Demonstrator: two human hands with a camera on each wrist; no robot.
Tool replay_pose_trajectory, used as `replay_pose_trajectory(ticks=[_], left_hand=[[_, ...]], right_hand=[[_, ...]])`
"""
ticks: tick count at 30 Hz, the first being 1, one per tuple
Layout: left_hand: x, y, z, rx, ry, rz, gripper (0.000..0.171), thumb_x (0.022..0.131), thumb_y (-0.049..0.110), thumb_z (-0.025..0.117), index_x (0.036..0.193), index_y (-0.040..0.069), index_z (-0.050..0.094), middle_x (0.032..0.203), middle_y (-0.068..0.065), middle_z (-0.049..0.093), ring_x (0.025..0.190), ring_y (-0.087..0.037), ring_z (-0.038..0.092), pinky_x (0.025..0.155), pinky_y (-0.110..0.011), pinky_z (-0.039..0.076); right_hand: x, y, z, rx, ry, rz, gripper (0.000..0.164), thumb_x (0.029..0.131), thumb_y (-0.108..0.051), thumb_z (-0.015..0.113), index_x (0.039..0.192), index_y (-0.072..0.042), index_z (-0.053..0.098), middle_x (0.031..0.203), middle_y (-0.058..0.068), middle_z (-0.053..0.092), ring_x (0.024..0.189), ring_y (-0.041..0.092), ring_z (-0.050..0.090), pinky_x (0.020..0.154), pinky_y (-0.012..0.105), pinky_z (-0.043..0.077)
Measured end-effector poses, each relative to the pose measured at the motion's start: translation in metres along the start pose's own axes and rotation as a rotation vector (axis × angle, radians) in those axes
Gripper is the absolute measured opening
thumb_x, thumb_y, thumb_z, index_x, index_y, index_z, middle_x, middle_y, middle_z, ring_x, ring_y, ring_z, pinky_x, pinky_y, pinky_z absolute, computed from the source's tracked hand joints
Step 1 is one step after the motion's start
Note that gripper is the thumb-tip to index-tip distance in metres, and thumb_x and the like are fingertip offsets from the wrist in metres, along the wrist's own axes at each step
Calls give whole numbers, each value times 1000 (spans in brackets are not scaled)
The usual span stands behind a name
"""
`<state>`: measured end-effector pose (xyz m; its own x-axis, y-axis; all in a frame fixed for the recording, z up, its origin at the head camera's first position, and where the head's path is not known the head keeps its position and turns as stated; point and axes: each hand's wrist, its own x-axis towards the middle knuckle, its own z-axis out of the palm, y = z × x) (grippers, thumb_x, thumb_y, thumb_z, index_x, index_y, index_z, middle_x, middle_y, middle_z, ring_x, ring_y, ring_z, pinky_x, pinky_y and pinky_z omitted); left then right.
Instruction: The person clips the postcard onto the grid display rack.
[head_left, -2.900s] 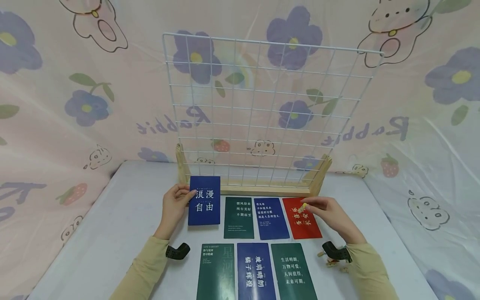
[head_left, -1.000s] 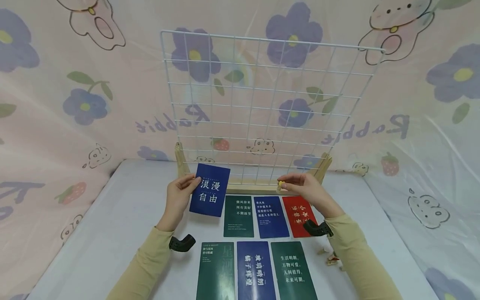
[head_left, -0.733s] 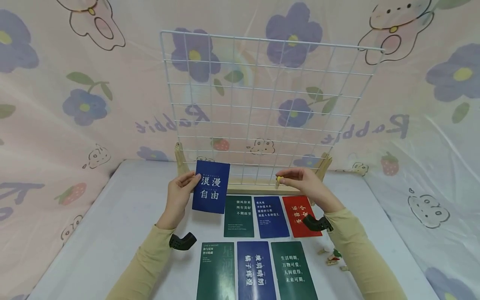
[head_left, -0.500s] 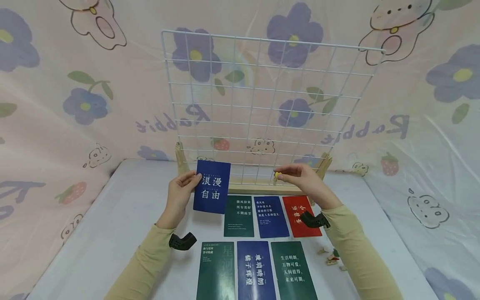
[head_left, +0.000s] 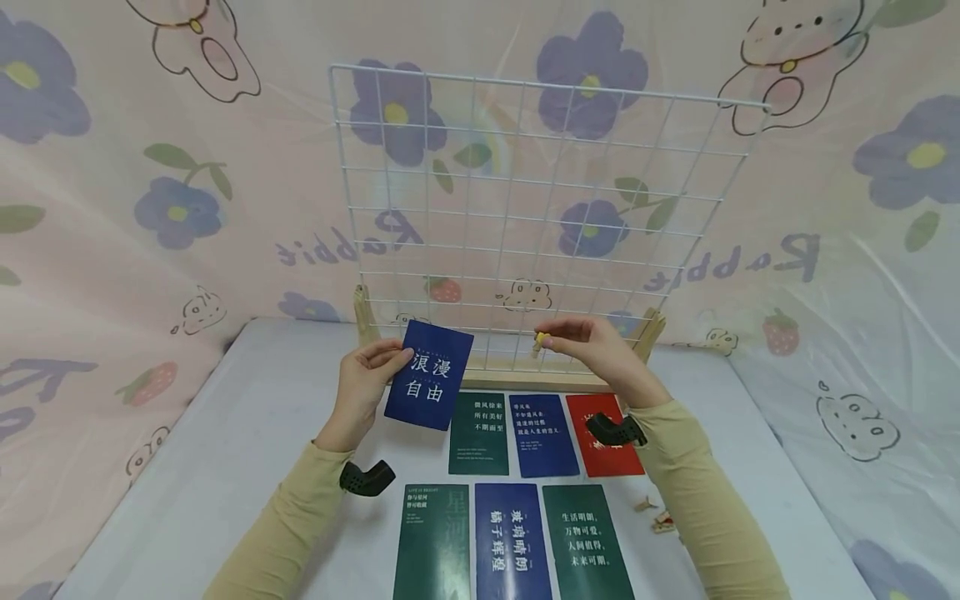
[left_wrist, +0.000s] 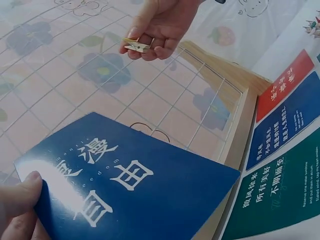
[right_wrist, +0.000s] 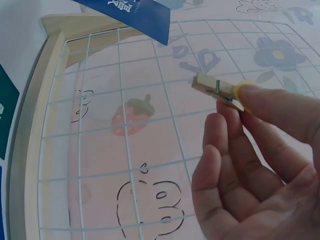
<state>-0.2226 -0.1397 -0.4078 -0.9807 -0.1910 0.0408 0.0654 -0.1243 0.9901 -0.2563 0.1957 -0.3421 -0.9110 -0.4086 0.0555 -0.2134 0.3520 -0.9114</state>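
My left hand (head_left: 365, 386) pinches a blue card (head_left: 429, 375) with white characters by its left edge. The card tilts and hangs in front of the left part of the white wire grid (head_left: 517, 225). My right hand (head_left: 592, 350) holds a small wooden clothespin (right_wrist: 212, 86) with a yellow decoration between thumb and fingers. In the right wrist view the clothespin's free end points away from the hand, towards the grid. In the left wrist view the right hand (left_wrist: 162, 27) with the clothespin shows beyond the card (left_wrist: 125, 180).
The grid stands upright in a wooden base (head_left: 540, 382). Before it lie green (head_left: 477, 433), blue (head_left: 543, 435) and red (head_left: 592, 450) cards, with a nearer row of green and blue ones (head_left: 507, 542). Several loose clothespins (head_left: 662, 521) lie at right, partly behind the right sleeve.
The left hand has lifted the blue card and brought it rightward, tilting it. The right hand has risen from over the red card and moved left with the clothespin, towards the blue card.
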Motion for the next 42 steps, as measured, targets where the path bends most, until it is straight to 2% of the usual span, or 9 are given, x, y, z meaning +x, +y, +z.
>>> replay_pose_trajectory(ticks=[7, 17, 26, 33, 37, 42], left_hand=[[0, 4, 1, -31, -8, 12, 28, 82, 4, 75, 107, -4, 64, 83, -4, 72, 70, -9, 66, 59, -20, 54], [1, 14, -3, -117, 16, -14, 10, 87, 2, 69, 96, 6, 67, 80, 3, 72, 73, -12, 69, 63, -24, 57], [1, 19, 0, -180, -1, -29, 22, 93, 3, 61, 114, -2, 58, 88, 1, 68, 84, -11, 66, 76, -24, 55], [3, 26, 5, -211, -15, 7, 22, 95, 1, 57, 116, -3, 55, 91, 1, 67, 87, -11, 64, 78, -22, 54], [6, 28, 8, -219, -25, 35, 19, 94, 1, 58, 113, -2, 57, 92, -2, 66, 87, -13, 62, 79, -22, 53], [8, 29, 12, -193, -14, 61, 20, 93, 1, 60, 113, -3, 59, 99, -5, 60, 89, -15, 58, 79, -21, 51]], right_hand=[[2, -9, 1, 32, 2, -5, 35, 89, -29, 70, 117, -9, 67, 110, 8, 67, 107, 28, 60, 100, 44, 42], [5, -12, 1, 64, -2, 0, 37, 89, -31, 70, 119, -9, 66, 112, 8, 67, 108, 25, 58, 104, 47, 37], [10, -17, 3, 93, -6, 0, 38, 88, -30, 71, 118, -8, 66, 113, 8, 66, 110, 29, 57, 104, 44, 38], [16, -23, 1, 103, -3, -28, 40, 88, -27, 71, 118, -2, 64, 112, 9, 66, 109, 30, 58, 100, 43, 43], [21, -30, -1, 103, 0, -36, 38, 89, -28, 70, 118, -4, 65, 112, 8, 66, 108, 29, 58, 99, 42, 43], [26, -37, -4, 127, 7, -41, 33, 90, -23, 70, 117, -6, 66, 111, 5, 67, 105, 24, 59, 94, 34, 45]])
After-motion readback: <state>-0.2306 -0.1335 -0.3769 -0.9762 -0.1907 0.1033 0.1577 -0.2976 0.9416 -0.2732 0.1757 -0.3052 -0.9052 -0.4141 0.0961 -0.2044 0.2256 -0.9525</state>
